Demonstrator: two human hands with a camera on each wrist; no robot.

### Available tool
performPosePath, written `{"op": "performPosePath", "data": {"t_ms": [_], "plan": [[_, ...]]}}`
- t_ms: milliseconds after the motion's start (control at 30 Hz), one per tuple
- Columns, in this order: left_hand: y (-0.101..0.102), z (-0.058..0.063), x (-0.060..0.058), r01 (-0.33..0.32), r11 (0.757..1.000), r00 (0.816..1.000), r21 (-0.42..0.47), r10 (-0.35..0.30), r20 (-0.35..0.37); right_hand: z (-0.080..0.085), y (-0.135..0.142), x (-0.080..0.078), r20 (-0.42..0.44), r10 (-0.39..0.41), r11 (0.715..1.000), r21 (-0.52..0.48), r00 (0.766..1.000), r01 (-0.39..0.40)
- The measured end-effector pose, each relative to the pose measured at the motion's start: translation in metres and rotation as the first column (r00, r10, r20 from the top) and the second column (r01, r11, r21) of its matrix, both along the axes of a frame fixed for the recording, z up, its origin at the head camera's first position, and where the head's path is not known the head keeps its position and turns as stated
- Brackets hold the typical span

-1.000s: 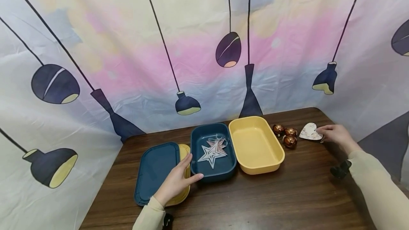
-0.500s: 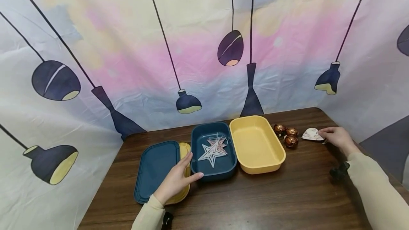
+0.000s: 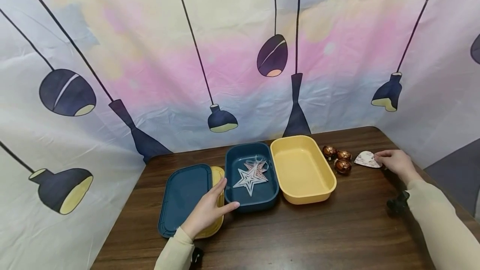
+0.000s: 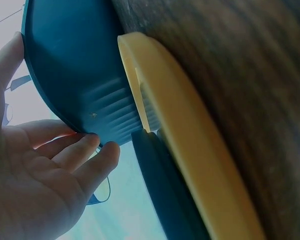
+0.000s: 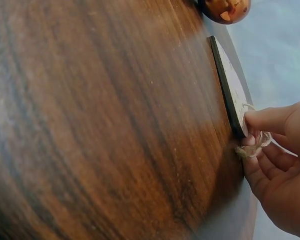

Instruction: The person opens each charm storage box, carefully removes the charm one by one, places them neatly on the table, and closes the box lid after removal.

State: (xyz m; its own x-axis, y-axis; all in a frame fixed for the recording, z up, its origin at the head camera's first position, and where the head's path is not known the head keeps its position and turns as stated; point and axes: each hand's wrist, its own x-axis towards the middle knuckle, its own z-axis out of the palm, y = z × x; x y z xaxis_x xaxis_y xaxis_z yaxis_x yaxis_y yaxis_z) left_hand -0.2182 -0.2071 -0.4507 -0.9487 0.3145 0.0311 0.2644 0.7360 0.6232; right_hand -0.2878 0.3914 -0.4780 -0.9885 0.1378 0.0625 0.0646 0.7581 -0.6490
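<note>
At the right of the table, in the head view, my right hand (image 3: pixel 398 163) pinches a white heart ornament (image 3: pixel 366 159) by its near right edge. The right wrist view shows the thumb on its pale face, its dark edge (image 5: pixel 226 87) close over the table, and a twine loop (image 5: pixel 255 146) among the fingers. My left hand (image 3: pixel 207 211) rests with extended fingers against the left side and front corner of a dark blue box (image 3: pixel 272 191). Inside that box lie a white star ornament (image 3: pixel 250 179) and a pinkish glittery star ornament (image 3: pixel 261 171) partly beneath it.
A yellow box (image 3: pixel 305 198) stands against the blue box's right side. Several shiny copper baubles (image 3: pixel 343 166) sit between it and the heart. To the left, a blue lid (image 3: pixel 183 199) overlaps a yellow lid (image 3: pixel 216 227). A patterned cloth (image 3: pixel 240 66) hangs behind the table.
The heart ornament has tipped flatter in my right hand and shifted slightly, staying near the same spot. My left hand keeps its place at the blue box. The head view has shifted a little.
</note>
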Motion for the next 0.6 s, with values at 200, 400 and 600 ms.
{"op": "performPosePath", "data": {"t_ms": [200, 400, 600], "plan": [[0.000, 0.001, 0.001, 0.010, 1.000, 1.000, 0.005, -0.010, -0.003, -0.002, 0.001, -0.002, 0.008, -0.003, 1.000, 0.001, 1.000, 0.003], [0.000, 0.002, 0.003, 0.010, 1.000, 1.000, 0.011, -0.010, 0.004, -0.001, 0.002, -0.002, 0.022, 0.016, 1.000, -0.006, 1.000, -0.016], [0.000, 0.002, 0.002, 0.009, 1.000, 1.000, 0.007, -0.009, 0.003, 0.011, 0.004, -0.003, 0.046, 0.058, 0.998, -0.010, 0.997, -0.057]]}}
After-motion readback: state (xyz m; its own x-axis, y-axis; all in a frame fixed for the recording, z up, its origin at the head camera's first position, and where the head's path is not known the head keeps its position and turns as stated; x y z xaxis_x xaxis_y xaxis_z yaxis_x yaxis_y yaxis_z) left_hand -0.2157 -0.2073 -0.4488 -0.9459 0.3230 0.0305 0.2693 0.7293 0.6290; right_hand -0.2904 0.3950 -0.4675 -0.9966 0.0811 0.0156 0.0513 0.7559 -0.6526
